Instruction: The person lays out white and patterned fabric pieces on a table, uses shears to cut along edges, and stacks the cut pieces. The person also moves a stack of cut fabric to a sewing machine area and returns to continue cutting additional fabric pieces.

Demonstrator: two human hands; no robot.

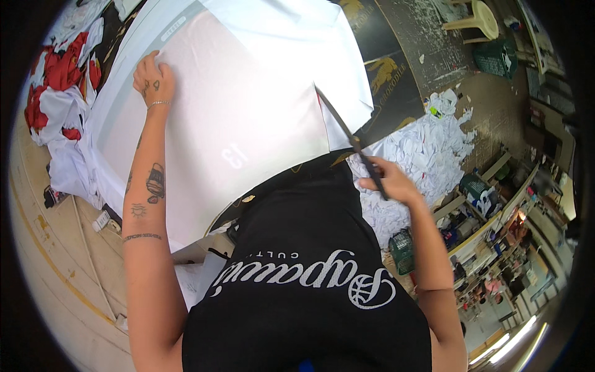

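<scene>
A large sheet of white fabric [235, 105] lies spread over the cutting table [49, 248]. My left hand [155, 79] presses flat on its far left part, fingers spread, holding nothing. My right hand [389, 180] grips the handles of long dark scissors [347, 133], whose blades point up along the fabric's right edge. My black shirt with white lettering fills the lower middle of the view.
Red and white fabric pieces [59, 80] are heaped at the table's left end. A pile of white scraps [427, 149] lies on the floor to the right. A green basket [403, 251] stands below it. Shelves and a pale plastic chair [477, 22] are farther right.
</scene>
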